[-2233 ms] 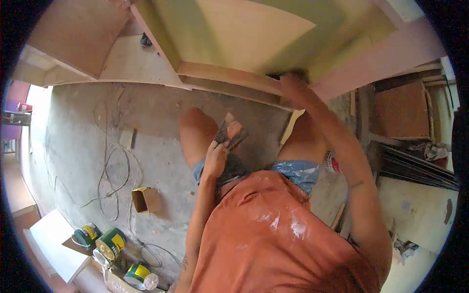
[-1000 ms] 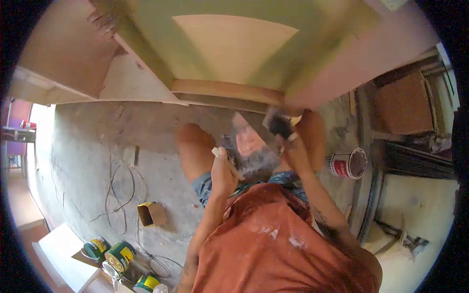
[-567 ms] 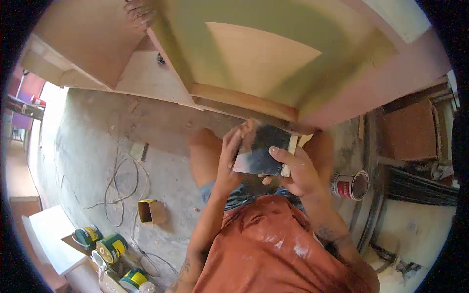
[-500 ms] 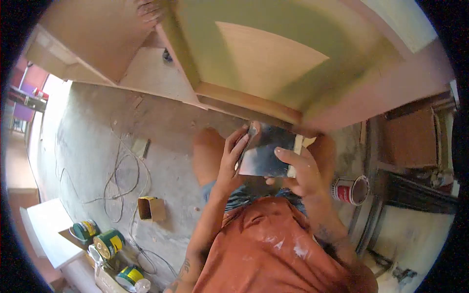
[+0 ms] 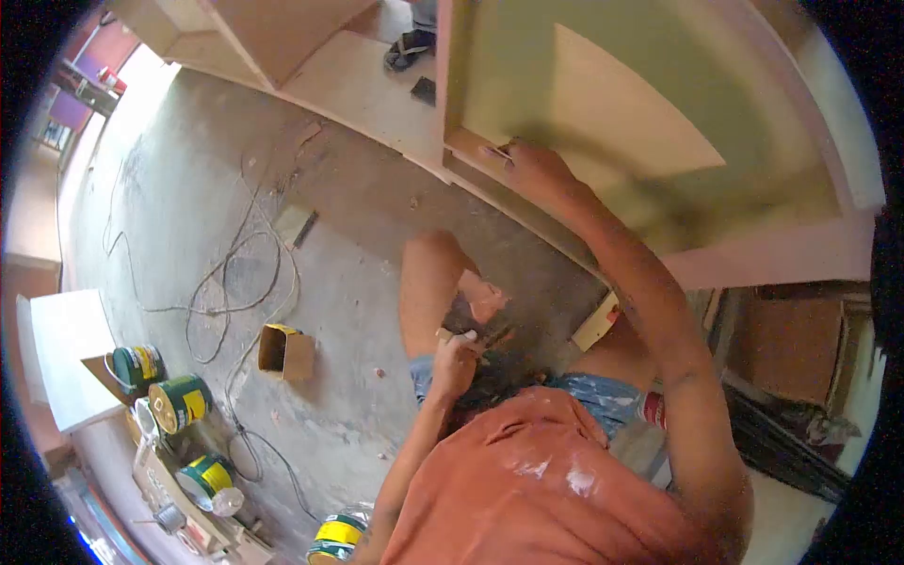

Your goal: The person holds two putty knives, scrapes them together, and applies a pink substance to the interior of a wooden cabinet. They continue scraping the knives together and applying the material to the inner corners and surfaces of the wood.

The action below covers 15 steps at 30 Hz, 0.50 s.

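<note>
My left hand (image 5: 457, 365) is closed, low in front of my knee, around the edge of a dark flat plate (image 5: 461, 311). A lump of pinkish putty (image 5: 485, 296) sits on the plate's upper part. My right hand (image 5: 541, 171) reaches up to the lower rail (image 5: 476, 149) of a cabinet door panel (image 5: 612, 104). Its fingers are pinched together near the rail's left end, with a small pale edge showing between them; what it is I cannot make out. The panel is greenish with a pale, curved-edged shape in its middle.
A cream strip (image 5: 595, 322) lies by my right thigh. Paint cans (image 5: 179, 403) stand at the lower left beside a small cardboard box (image 5: 287, 353). A looped cable (image 5: 231, 306) and a flat block (image 5: 297, 226) lie on the concrete floor. A cabinet base (image 5: 377, 89) holds dark items.
Both hands were together on the dark plate; now they are apart. My right hand has moved up to the door rail, while the left keeps the plate low. The view has shifted right.
</note>
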Available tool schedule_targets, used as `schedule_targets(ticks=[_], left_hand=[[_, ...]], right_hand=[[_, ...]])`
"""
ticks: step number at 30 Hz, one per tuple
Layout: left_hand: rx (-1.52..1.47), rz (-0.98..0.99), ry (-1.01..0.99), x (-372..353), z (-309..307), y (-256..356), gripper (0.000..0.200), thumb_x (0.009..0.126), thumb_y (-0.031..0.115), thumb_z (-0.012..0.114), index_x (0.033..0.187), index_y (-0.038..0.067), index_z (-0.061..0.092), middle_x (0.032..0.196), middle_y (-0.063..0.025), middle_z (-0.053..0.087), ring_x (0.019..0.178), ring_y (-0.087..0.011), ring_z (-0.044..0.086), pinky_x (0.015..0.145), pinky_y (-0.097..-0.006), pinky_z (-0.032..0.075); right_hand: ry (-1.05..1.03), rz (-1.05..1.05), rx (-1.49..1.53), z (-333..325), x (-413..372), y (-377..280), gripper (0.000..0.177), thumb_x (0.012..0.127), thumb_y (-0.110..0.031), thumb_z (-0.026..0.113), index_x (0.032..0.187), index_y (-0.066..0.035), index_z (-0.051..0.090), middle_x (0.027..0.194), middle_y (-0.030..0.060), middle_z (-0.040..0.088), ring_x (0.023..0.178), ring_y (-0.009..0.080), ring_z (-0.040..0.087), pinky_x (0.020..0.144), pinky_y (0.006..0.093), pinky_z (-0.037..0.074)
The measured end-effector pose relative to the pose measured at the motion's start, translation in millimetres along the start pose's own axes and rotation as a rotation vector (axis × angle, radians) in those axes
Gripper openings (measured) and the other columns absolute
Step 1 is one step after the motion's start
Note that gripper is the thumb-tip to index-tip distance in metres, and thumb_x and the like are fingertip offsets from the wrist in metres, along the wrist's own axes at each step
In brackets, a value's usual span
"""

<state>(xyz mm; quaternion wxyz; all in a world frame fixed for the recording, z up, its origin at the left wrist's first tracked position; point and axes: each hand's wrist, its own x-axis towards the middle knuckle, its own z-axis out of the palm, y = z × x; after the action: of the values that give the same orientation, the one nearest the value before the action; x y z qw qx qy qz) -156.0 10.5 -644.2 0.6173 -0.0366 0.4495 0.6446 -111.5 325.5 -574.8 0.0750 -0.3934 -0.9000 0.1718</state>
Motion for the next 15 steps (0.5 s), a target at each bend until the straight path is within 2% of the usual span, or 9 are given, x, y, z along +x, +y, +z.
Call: schedule_targets(ticks=[1,2,4,6,7,9,12,13,15], left_hand=[[-0.014,0.008,0.009,-0.7,0.7,-2.9,0.022,0.078,0.020,0.057,0.059,0.009,0.052,0.052,-0.0027,0.048,0.044,-0.0151,0.044,0.043,-0.0257,0.035],[-0.007,0.000,0.119,-1.7,0.9,-7.1,0.023,0.078,0.021,0.057,0.058,0.010,0.051,0.050,-0.0015,0.045,0.043,-0.0144,0.042,0.043,-0.0258,0.034],[-0.003,-0.016,0.244,-9.3,-1.3,-4.7,0.025,0.078,0.022,0.057,0.057,0.011,0.050,0.048,-0.0003,0.043,0.043,-0.0137,0.041,0.043,-0.0258,0.033],[-0.120,0.020,0.032,-20.3,3.0,10.6,0.025,0.079,0.020,0.058,0.057,0.012,0.048,0.050,0.0004,0.041,0.045,-0.0129,0.040,0.045,-0.0269,0.032],[-0.131,0.028,0.040,-15.2,-14.2,0.5,0.025,0.079,0.020,0.058,0.057,0.012,0.048,0.050,0.0004,0.041,0.045,-0.0129,0.040,0.045,-0.0269,0.032],[-0.351,-0.074,-0.107,-2.1,-58.1,-32.3,0.013,0.080,0.009,0.054,0.085,0.007,0.042,0.089,-0.0104,0.054,0.076,-0.0218,0.053,0.077,-0.0382,0.044],[-0.382,-0.031,-0.032,-19.3,-17.0,-3.0,0.014,0.080,0.009,0.054,0.086,0.007,0.042,0.080,-0.0094,0.052,0.071,-0.0195,0.050,0.072,-0.0336,0.044],[-0.385,-0.028,-0.033,-11.8,-29.9,-12.4,0.014,0.080,0.009,0.054,0.086,0.007,0.042,0.080,-0.0094,0.052,0.071,-0.0195,0.050,0.072,-0.0336,0.044],[-0.401,-0.005,-0.225,11.7,-63.1,-38.9,0.012,0.081,0.008,0.053,0.086,0.007,0.042,0.082,-0.0084,0.051,0.075,-0.0184,0.049,0.074,-0.0329,0.044]], right_hand=[[-0.049,0.017,-0.138,13.6,18.8,4.6,0.029,0.084,-0.023,0.049,0.092,0.002,0.062,0.091,0.0247,0.060,0.083,0.0384,0.060,0.075,0.0450,0.046],[-0.097,0.036,-0.275,20.2,32.1,1.9,0.029,0.084,-0.024,0.050,0.093,0.001,0.063,0.093,0.0239,0.061,0.084,0.0376,0.060,0.076,0.0452,0.046],[-0.125,0.023,-0.313,32.2,50.0,-4.0,0.028,0.084,-0.022,0.049,0.093,0.001,0.063,0.095,0.0231,0.061,0.085,0.0369,0.061,0.076,0.0455,0.047],[-0.148,-0.004,-0.355,42.9,63.5,-11.3,0.028,0.083,-0.020,0.048,0.094,0.001,0.063,0.097,0.0223,0.061,0.086,0.0362,0.061,0.076,0.0458,0.047],[-0.114,0.028,-0.330,49.0,67.6,-9.5,0.027,0.083,-0.018,0.047,0.094,0.000,0.064,0.099,0.0219,0.061,0.087,0.0361,0.061,0.077,0.0455,0.048],[-0.086,0.059,-0.305,59.0,69.7,-6.6,0.026,0.083,-0.016,0.047,0.094,0.000,0.064,0.100,0.0214,0.061,0.088,0.0360,0.060,0.077,0.0453,0.048],[-0.098,-0.009,-0.410,63.2,56.0,-10.4,0.027,0.082,-0.012,0.043,0.096,-0.001,0.063,0.103,0.0211,0.060,0.092,0.0362,0.060,0.078,0.0443,0.048],[-0.149,-0.026,-0.453,54.8,48.7,-17.0,0.029,0.084,-0.019,0.044,0.098,-0.002,0.063,0.103,0.0208,0.061,0.093,0.0355,0.060,0.079,0.0433,0.048],[-0.193,-0.051,-0.502,38.2,47.9,-21.7,0.033,0.086,-0.025,0.045,0.101,-0.002,0.063,0.103,0.0204,0.061,0.095,0.0349,0.059,0.080,0.0422,0.048]])
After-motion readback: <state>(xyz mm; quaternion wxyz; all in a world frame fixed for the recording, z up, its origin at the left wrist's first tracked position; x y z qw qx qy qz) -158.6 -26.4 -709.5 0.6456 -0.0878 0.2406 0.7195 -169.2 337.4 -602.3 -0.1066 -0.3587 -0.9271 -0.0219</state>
